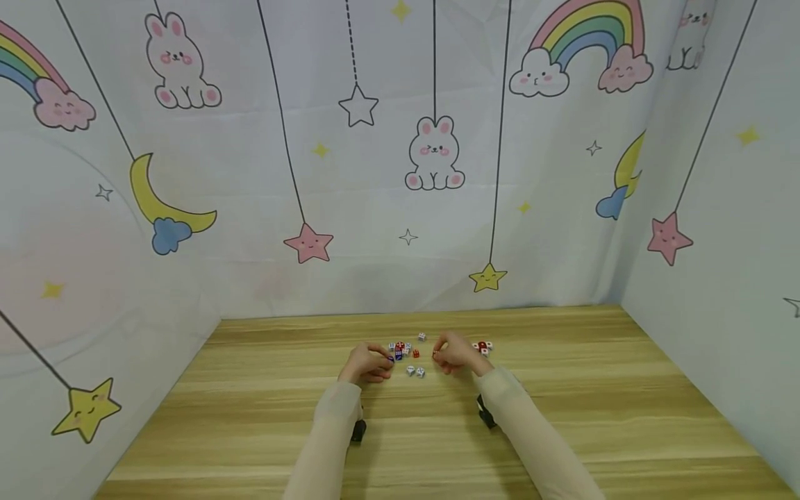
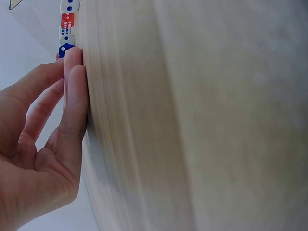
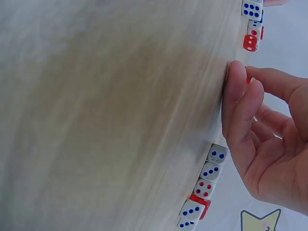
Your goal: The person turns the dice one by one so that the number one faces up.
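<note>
My left hand [image 1: 367,363] rests low over the wood table and pinches a blue die [image 1: 390,359] at its fingertips. In the left wrist view that blue die [image 2: 66,50] shows white dots, with the fingers [image 2: 76,91] partly covering it. A red die [image 1: 435,355] sits between the thumb and fingertips of my right hand [image 1: 457,353]; only a sliver of it appears in the right wrist view. Between the hands lie a loose red die [image 1: 415,353] and two white dice, one of them a white die [image 1: 421,373] nearer me. A mixed cluster with another blue die [image 1: 398,354] stands beside the left fingertips.
Right of my right hand, several red and white dice sit grouped, including a red die [image 1: 482,345]. A single white die [image 1: 421,337] lies farther back. Printed fabric walls [image 1: 375,278] enclose the wood table [image 1: 425,444] at the back and sides.
</note>
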Demonstrator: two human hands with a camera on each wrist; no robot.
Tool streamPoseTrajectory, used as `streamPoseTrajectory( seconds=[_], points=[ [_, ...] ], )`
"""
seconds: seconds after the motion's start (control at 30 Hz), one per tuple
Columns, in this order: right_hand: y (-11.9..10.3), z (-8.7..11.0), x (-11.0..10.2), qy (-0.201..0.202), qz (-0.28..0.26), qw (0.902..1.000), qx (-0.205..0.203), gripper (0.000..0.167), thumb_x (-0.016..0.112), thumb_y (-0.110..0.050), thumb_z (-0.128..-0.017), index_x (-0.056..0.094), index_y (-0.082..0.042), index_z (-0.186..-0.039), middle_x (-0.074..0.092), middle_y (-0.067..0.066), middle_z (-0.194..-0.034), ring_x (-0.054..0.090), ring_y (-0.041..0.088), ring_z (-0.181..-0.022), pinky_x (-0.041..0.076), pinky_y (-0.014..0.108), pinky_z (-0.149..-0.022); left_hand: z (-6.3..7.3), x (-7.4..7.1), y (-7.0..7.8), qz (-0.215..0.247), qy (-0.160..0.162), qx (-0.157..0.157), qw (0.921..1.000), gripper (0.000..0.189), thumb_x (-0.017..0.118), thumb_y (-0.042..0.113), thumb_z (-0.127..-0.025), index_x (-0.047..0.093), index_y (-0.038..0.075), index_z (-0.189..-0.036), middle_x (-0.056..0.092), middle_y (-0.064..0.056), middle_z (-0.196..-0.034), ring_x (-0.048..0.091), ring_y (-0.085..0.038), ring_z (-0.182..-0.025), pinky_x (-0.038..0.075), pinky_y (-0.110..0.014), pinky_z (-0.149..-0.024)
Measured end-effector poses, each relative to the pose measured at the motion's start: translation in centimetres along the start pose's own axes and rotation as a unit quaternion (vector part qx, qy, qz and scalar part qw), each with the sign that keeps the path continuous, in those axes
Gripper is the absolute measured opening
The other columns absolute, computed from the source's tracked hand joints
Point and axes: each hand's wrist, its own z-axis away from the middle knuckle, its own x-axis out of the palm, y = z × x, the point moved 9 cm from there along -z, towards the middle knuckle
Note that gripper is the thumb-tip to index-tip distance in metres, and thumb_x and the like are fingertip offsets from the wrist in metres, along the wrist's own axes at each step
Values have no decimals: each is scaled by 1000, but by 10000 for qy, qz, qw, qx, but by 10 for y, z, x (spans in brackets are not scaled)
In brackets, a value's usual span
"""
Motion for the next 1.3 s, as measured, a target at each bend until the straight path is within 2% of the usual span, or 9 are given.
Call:
streamPoseTrajectory(
  seconds=[0.17, 0.2, 0.27, 0.4, 0.53, 0.87, 1.1, 1.2, 1.3],
  points=[
    [0, 0, -1, -10, 94, 9999, -39, 9, 61, -7, -80, 58, -5, -88, 54, 3, -58, 50, 9, -42, 41, 22, -38, -8, 0, -6, 14, -73, -39, 10000, 19, 65, 7, -79, 64, 2, -98, 68, -15, -69, 64, -16, -53, 54, -32, -55],
    [-1, 1, -1, -25, 72, 10000, -39, 9, 61, -7, -80, 58, -5, -88, 54, 3, -57, 50, 10, -42, 41, 22, -38, -11, 0, -7, 73, -182, 82, 9998, 18, 67, 9, -78, 65, 4, -95, 68, -14, -66, 64, -15, -51, 53, -31, -52],
    [-2, 2, -1, -38, 57, 10000, -70, 9, 61, -6, -79, 58, -5, -87, 53, 3, -55, 50, 10, -42, 40, 22, -38, -12, 1, -7, 68, -215, 108, 9997, 16, 67, 10, -78, 65, 5, -93, 67, -14, -66, 64, -17, -52, 53, -32, -53],
    [-6, 3, -1, -26, 194, 9996, -216, 9, 61, -3, -79, 58, -5, -87, 51, 2, -50, 48, 10, -41, 39, 21, -37, -10, 1, -6, 63, -173, 72, 9998, 17, 66, 10, -78, 65, 4, -95, 68, -13, -66, 64, -16, -52, 53, -31, -53],
    [-6, 3, 0, -21, 261, 9994, -238, 7, 60, -5, -80, 59, -6, -87, 51, 2, -52, 48, 10, -41, 39, 21, -37, -2, 1, 0, -7, 0, -58, 10000, 22, 62, 5, -81, 62, -1, -102, 68, -15, -69, 63, -13, -51, 53, -30, -53],
    [-3, 3, -3, -71, -80, 9998, -185, 8, 62, -12, -82, 60, -8, -89, 52, 2, -52, 49, 12, -42, 40, 23, -38, 4, 1, 6, -40, 8, -49, 10000, 25, 61, 4, -82, 60, -5, -105, 68, -19, -71, 62, -13, -51, 53, -30, -52],
    [1, 3, -3, -65, -41, 9998, -197, 7, 61, -11, -83, 58, -7, -88, 52, 0, -54, 50, 10, -43, 40, 21, -38, -5, 0, -2, 12, -30, -73, 10000, 20, 65, 7, -79, 64, 1, -98, 68, -17, -70, 64, -16, -52, 54, -32, -54],
    [2, 4, -3, -80, -57, 9998, -174, 6, 60, -10, -83, 57, -6, -87, 54, 0, -57, 51, 10, -44, 41, 21, -39, -11, 1, -5, 65, -154, 53, 9998, 16, 68, 9, -77, 65, 4, -92, 67, -15, -65, 64, -17, -52, 53, -32, -52],
    [3, 5, -4, -113, -86, 9998, -122, 5, 59, -10, -84, 58, -6, -87, 57, 2, -60, 52, 10, -45, 42, 22, -40, -10, 1, -5, 71, -129, 23, 9999, 16, 66, 8, -78, 65, 3, -93, 67, -14, -65, 64, -16, -51, 53, -31, -52]
  ],
)
